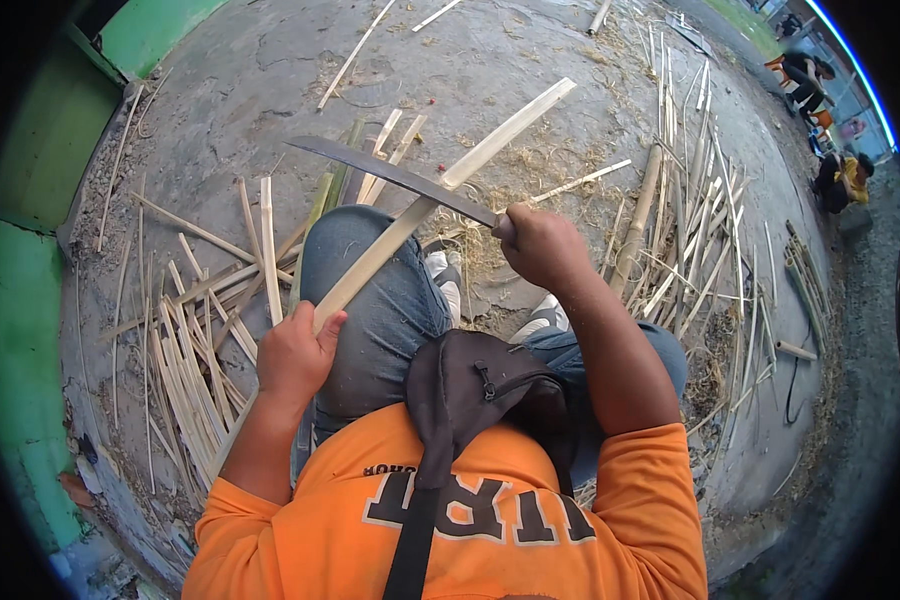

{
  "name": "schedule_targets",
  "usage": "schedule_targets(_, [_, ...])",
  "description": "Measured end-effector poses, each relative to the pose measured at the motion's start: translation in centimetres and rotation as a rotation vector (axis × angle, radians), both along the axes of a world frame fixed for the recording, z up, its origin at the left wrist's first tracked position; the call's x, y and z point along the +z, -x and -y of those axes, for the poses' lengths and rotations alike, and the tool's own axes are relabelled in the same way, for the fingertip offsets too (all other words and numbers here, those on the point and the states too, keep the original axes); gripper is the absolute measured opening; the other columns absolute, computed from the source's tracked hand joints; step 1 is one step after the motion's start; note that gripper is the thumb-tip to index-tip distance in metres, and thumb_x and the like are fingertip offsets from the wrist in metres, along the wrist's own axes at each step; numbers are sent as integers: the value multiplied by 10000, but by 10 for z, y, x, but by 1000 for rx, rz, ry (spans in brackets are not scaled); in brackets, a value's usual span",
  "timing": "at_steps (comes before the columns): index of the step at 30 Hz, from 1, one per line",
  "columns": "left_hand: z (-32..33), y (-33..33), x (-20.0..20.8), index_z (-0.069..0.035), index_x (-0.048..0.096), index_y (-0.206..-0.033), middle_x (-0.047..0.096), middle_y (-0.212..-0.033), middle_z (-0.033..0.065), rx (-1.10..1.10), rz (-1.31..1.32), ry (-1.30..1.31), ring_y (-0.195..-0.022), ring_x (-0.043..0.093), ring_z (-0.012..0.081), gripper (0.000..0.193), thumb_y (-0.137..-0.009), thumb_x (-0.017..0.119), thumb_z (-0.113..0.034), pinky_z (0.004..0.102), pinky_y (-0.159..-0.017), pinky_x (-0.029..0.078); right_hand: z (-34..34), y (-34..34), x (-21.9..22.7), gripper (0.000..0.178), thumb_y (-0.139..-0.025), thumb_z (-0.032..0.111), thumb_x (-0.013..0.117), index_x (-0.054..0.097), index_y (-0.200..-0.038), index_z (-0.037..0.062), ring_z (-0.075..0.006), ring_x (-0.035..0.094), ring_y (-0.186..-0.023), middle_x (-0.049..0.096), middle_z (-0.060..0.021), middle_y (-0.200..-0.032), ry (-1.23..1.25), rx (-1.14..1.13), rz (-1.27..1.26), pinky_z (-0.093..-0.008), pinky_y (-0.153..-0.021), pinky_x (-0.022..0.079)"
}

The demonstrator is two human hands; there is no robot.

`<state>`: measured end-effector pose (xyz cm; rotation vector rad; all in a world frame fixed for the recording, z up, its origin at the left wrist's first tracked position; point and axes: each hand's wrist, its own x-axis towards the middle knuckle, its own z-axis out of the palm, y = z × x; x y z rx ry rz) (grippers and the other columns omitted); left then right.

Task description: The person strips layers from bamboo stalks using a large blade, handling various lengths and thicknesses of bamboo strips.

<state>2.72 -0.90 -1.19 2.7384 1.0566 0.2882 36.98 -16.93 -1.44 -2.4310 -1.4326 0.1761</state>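
Note:
My left hand (295, 355) is closed around a long pale bamboo strip (505, 135), which slants from beside my left arm up and away to the right, over my left knee. In my right hand (545, 245) is the handle of a machete (390, 172), gripped in a fist. Its long, slightly curved dark blade points to the left and crosses over the strip just beyond my knee. At the crossing the blade hides part of the strip; whether its edge is cutting in, I cannot tell.
Split bamboo strips (185, 375) lie piled at my left. More strips and a round bamboo pole (638, 220) lie on the right, among shavings on the concrete floor (260, 110). A black bag (480, 385) rests on my lap. A green wall (20, 370) stands left; people (842, 180) sit far right.

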Motion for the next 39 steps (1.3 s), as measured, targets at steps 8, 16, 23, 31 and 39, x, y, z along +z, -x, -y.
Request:
schedule_targets(8, [-4,-2,-2,-60,548,-830,646,-682,220,-36,38,-15,-656,665,479,569,-1037,548,-590,552,-568,517,0,-8,-11,210,-958,314,638,647,-937,105,-422,705,-779,704,-177,-781,-56,-39,46,-556,-702,550])
schedule_targets(16, [-5,3,-5,-61,546,-828,647,-682,218,-26,42,-27,-657,666,476,569,-1041,541,-588,549,-565,518,-5,6,-5,219,-964,333,640,659,-932,117,-400,717,-790,721,-149,-800,-79,10,47,-527,-691,561])
schedule_targets(23, [-4,3,-7,-56,552,-835,655,-690,220,-12,2,-33,-663,669,479,577,-1041,534,-594,555,-573,524,-6,1,-16,251,-978,347,618,665,-928,106,-413,714,-769,719,-173,-807,-117,-2,43,-548,-692,558])
schedule_targets(31, [-6,-3,1,-56,570,-849,676,-716,236,-30,-9,-42,-688,678,490,570,-1037,541,-593,562,-588,531,4,-21,-28,199,-970,285,632,651,-917,94,-444,686,-769,695,-200,-780,-197,-119,7,-566,-688,529])
schedule_targets(39, [-6,-2,-3,-37,538,-835,638,-718,258,-40,20,-9,-719,640,518,581,-1039,550,-581,574,-601,485,3,1,-7,232,-960,321,658,683,-891,101,-412,717,-786,722,-177,-819,-182,-46,5,-540,-708,558])
